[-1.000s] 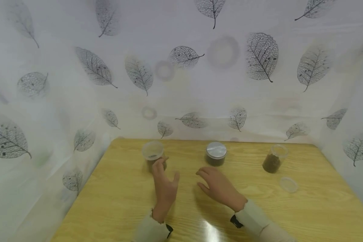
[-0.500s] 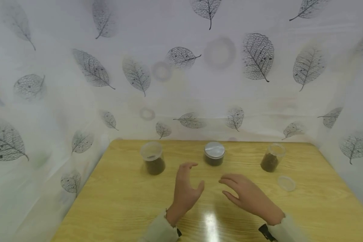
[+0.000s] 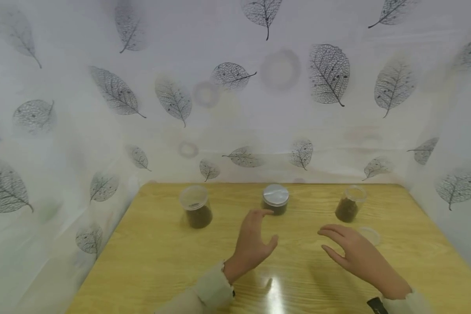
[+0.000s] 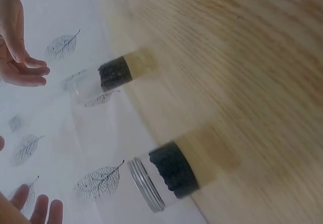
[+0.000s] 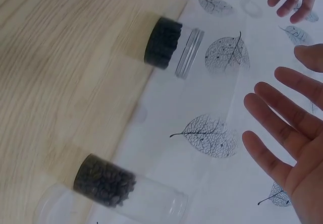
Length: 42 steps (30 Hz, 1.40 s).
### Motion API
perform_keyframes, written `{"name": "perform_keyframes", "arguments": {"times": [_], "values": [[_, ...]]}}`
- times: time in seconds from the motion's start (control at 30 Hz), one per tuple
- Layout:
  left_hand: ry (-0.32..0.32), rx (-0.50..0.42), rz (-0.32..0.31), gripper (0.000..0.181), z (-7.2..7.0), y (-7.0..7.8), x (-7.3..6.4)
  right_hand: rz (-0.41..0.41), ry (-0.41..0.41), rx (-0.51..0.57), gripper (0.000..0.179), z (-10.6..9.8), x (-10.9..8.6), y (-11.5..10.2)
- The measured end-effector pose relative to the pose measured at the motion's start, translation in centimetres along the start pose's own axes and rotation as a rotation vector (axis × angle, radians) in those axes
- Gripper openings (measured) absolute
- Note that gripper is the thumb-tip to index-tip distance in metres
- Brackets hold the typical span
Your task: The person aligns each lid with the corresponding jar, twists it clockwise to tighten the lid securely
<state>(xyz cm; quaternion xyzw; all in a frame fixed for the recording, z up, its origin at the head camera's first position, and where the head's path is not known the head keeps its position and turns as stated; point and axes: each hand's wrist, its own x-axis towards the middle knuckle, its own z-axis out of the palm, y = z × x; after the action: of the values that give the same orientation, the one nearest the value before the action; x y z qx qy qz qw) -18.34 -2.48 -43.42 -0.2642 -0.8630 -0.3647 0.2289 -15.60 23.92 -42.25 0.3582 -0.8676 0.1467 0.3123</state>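
Observation:
My left hand (image 3: 255, 242), empty with fingers spread from the thumb, hovers in front of a squat clear jar with a silver lid (image 3: 275, 195). Dark contents fill the lower part of this squat jar (image 4: 174, 171). Further right, my right hand (image 3: 359, 255) is also empty, its fingers loosely bent. It is nearest to a tall clear jar (image 3: 350, 205), whose dark bean-like pieces (image 5: 106, 181) show in the right wrist view. A clear round lid (image 3: 370, 236) lies by that jar, partly covered by the right hand in the head view.
A clear jar (image 3: 198, 211) with dark contents and a translucent top stands at the table's left. The jars stand along the back of the wood-grain table (image 3: 149, 261). Behind and beside it hangs a white leaf-print sheet (image 3: 235, 117).
My left hand has moved right, away from the left jar to in front of the silver-lidded one. My right hand has moved right, toward the tall jar. The jars stay in place.

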Motion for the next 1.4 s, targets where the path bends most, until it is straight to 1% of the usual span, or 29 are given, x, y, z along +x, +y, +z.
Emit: {"name": "perform_keyframes", "arguments": {"times": [0.13,0.3,0.4,0.47,0.5,0.63,0.7,0.77,0.9,1.0,1.1,1.2,1.33,1.4], "values": [[-0.039,0.002,0.018,0.054,0.8,0.0,0.6,0.042,-0.012,-0.033,0.05,-0.8,-1.1,1.3],[-0.043,-0.02,0.04,0.054,2.4,-0.1,1.4,0.094,-0.024,-0.061,0.047,-1.5,-2.3,2.9],[-0.057,-0.04,0.04,0.054,3.6,0.0,2.1,0.126,-0.031,-0.066,0.037,-1.8,-2.9,3.9],[-0.078,-0.066,0.026,0.055,4.4,0.1,2.5,0.147,-0.043,-0.076,0.03,-2.0,-3.2,4.5],[-0.097,-0.086,0.015,0.055,4.8,0.2,2.7,0.158,-0.048,-0.075,0.03,-2.0,-3.4,4.8],[-0.175,-0.164,-0.055,0.057,6.6,0.7,3.8,0.215,-0.076,-0.093,0.036,-2.1,-3.9,5.8],[-0.202,-0.174,-0.088,0.058,7.5,1.0,4.4,0.242,-0.083,-0.098,0.035,-2.2,-4.1,6.3],[-0.212,-0.162,-0.11,0.059,8.4,1.4,5.1,0.268,-0.094,-0.105,0.034,-2.3,-4.3,6.9],[-0.207,-0.142,-0.119,0.058,9.9,2.1,6.3,0.327,-0.129,-0.101,0.032,-2.4,-4.7,8.0],[-0.209,-0.154,-0.124,0.058,11.2,2.5,7.0,0.392,-0.184,-0.088,0.031,-2.3,-5.1,8.8],[-0.224,-0.158,-0.143,0.058,12.4,2.9,7.7,0.444,-0.237,-0.071,0.031,-2.4,-5.4,9.4],[-0.237,-0.16,-0.16,0.059,13.4,3.3,8.2,0.458,-0.253,-0.065,0.033,-2.2,-5.7,9.9],[-0.239,-0.153,-0.175,0.059,14.6,3.7,8.7,0.458,-0.254,-0.069,0.037,-1.9,-5.9,10.5],[-0.241,-0.155,-0.18,0.059,15.1,3.9,9.0,0.467,-0.271,-0.064,0.038,-1.7,-5.9,10.8]]}}
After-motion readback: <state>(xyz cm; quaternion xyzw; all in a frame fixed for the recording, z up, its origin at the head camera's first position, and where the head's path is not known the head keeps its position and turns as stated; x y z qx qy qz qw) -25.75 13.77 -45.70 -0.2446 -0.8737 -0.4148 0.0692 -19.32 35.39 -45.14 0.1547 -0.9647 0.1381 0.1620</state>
